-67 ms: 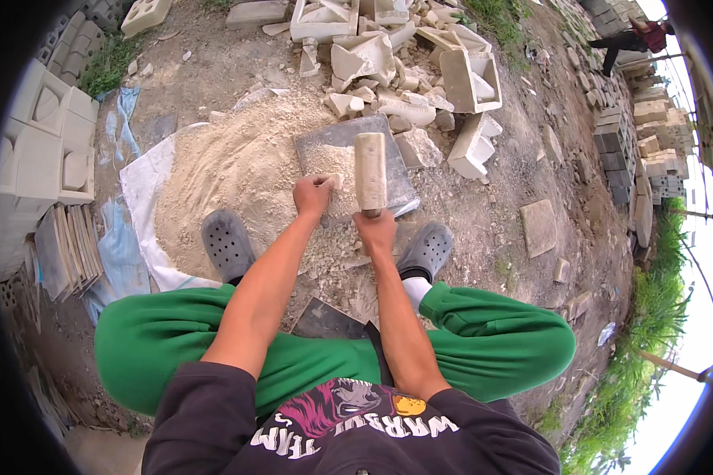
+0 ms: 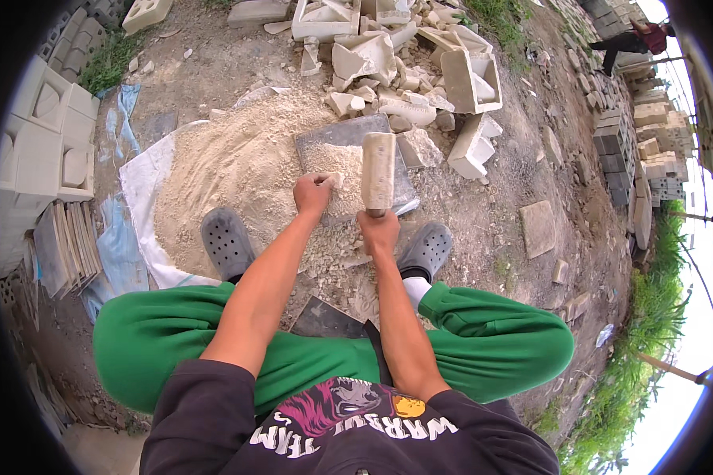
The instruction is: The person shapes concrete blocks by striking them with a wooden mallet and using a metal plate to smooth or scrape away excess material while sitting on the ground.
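Observation:
My right hand (image 2: 379,232) is wrapped round the handle of a mallet whose pale, dust-covered, block-shaped head (image 2: 379,171) is raised above a dark flat slab (image 2: 402,192). At the slab's left side my left hand (image 2: 314,193) pinches a small pale stone chunk (image 2: 337,180). Crushed cream-coloured grit (image 2: 330,161) covers much of the slab around that chunk. Left of it spreads a wide heap of pale crushed stone (image 2: 230,162) on a white sheet (image 2: 146,174). The mallet head hides part of the slab behind it.
Beyond the slab lies a pile of broken pale blocks (image 2: 364,62). Whole moulded blocks (image 2: 43,142) and thin panels (image 2: 66,247) stand at left. My grey clogs (image 2: 228,241) flank the work. A person (image 2: 630,43) is at far right, near stacked blocks (image 2: 616,150).
The mallet head has shifted slightly to the right together with my right hand. My left hand stays in place with the stone chunk.

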`<state>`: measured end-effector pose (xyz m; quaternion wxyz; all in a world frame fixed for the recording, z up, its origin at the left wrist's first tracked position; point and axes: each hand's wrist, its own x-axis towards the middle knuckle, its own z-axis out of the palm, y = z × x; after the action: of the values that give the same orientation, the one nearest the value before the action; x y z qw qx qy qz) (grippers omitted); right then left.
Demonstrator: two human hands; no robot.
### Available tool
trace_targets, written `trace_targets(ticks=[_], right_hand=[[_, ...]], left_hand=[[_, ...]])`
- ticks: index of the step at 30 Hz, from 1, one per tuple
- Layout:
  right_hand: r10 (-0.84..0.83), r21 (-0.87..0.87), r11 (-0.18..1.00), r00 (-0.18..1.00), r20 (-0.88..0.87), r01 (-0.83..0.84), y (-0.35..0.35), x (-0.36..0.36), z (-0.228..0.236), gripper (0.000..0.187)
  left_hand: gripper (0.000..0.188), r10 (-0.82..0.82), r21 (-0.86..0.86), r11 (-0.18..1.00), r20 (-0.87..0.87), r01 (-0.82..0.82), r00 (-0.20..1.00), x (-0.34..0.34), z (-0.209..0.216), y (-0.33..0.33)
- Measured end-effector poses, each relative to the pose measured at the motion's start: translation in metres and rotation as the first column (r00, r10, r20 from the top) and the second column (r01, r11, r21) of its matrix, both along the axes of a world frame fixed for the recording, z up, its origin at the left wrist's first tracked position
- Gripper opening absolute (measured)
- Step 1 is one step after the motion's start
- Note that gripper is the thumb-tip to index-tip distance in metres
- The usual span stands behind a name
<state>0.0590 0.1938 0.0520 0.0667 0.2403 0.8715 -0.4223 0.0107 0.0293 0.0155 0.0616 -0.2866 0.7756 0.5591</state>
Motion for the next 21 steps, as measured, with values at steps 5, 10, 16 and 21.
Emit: trace_targets(ticks=[5,10,16,21], right_hand=[[-0.143,0.137,0.979,0.988,-0.052,0.149,0.026,0.015,-0.012,0.037],[-0.194,-0.023,0.980,0.977,0.088,0.197,0.036,0.032,-0.042,0.048],[-0.067,-0.123,0.989,0.990,0.126,0.082,-0.011,0.025,-0.032,0.045],[0.095,-0.019,0.995,0.986,-0.134,-0.099,-0.005,0.007,-0.052,0.029]], left_hand=[[0.023,-0.018,-0.107,0.994,-0.010,0.016,1.000,-0.002,0.005,0.001],[0.025,-0.006,-0.107,0.994,0.001,0.006,1.000,-0.006,0.007,0.007],[0.022,0.029,-0.145,0.989,0.020,-0.026,0.999,-0.001,-0.003,-0.002],[0.019,-0.008,-0.103,0.995,0.027,0.010,1.000,-0.007,0.002,0.009]])
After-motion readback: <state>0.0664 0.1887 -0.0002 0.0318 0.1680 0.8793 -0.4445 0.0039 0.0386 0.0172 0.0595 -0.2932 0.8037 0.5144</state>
